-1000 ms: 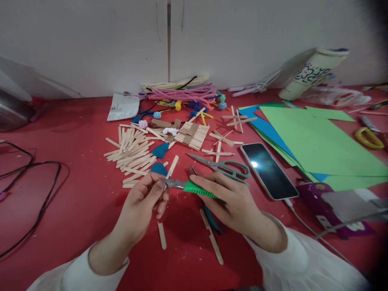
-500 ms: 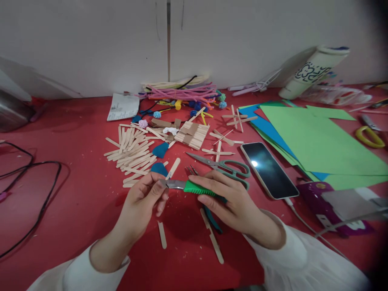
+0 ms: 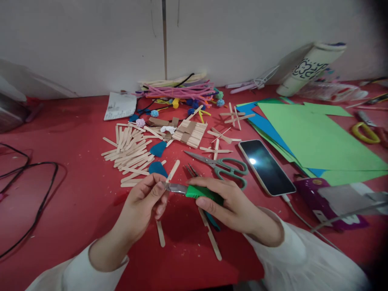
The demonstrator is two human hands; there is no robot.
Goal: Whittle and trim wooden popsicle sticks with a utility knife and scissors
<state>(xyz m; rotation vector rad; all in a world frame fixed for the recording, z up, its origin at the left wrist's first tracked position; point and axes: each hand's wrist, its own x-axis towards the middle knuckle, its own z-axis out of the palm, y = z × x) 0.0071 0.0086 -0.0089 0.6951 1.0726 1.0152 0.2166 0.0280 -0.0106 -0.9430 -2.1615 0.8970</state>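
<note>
Between thumb and fingers, my left hand (image 3: 149,198) pinches a wooden craft stick (image 3: 173,170) that points up and away. My right hand (image 3: 228,202) is wrapped round the green handle of a utility knife (image 3: 195,191), its blade reaching left to the stick at my left fingertips. Whether the blade is cutting in is too small to tell. Below my hands lie a short piece of stick (image 3: 160,234) and a notched stick (image 3: 212,238). Grey-handled scissors (image 3: 230,166) lie open just beyond my right hand, and pliers-like metal tips (image 3: 191,169) show beside it.
A pile of craft sticks (image 3: 130,151) spreads at left, near a taped stick panel (image 3: 190,132). Pink pipe cleaners (image 3: 178,90) lie by the wall. At right are a phone (image 3: 266,167), green paper (image 3: 318,137), a purple device (image 3: 318,202) and a tilted tumbler (image 3: 311,68).
The knife blade has shifted slightly right and down along my left fingertips, with its handle deeper under my right hand. The whole view has moved a little.
</note>
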